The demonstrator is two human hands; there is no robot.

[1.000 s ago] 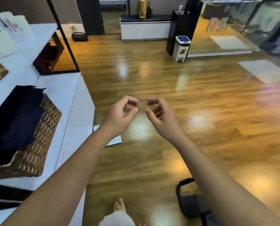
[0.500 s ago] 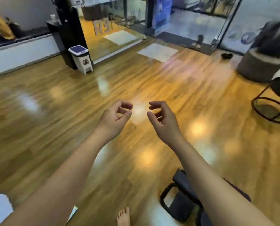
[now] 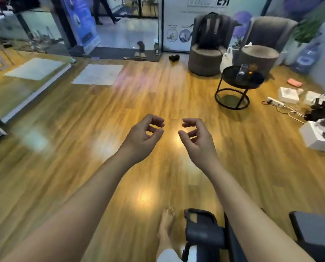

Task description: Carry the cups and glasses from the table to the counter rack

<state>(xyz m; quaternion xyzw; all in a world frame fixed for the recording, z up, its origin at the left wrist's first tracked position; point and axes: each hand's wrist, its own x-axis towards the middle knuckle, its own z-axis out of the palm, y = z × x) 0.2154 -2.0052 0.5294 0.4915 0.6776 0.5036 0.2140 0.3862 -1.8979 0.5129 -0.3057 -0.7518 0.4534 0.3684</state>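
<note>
Head view, looking forward and down across a room with a glossy wooden floor [image 3: 105,140]. Two bare forearms reach out from the bottom edge toward the middle of the picture.

The left hand [image 3: 142,137] is raised over the floor, fingers curled loosely with thumb and forefinger almost meeting; its grip is slack and holds nothing. The right hand [image 3: 197,138] sits just beside it, the two apart with a narrow gap between them. Its fingers are also half curled, thumb spread from the rest, grip empty.

Well apart from the hands, in the upper right, stands a small round black bench [image 3: 227,78] on a ring-shaped metal base. On its top are a clear glass [image 3: 241,72] and, just beside it to the right, an amber glass [image 3: 252,69], both upright; whether they touch is hard to tell at this distance.

Behind the bench are two rounded grey armchairs [image 3: 205,61], one with a dark backpack [image 3: 210,31] propped upright on the seat. A white plastic bag [image 3: 226,59] sits between the chairs.

On the floor at the far right lie white boxes [image 3: 288,94], a power strip [image 3: 275,101] with trailing cables, and a pink cloth [image 3: 294,82].

At the bottom edge, a bare foot [image 3: 166,222] rests on the floor, beside a dark chair frame [image 3: 203,231]. The left side of the floor is blurred.
</note>
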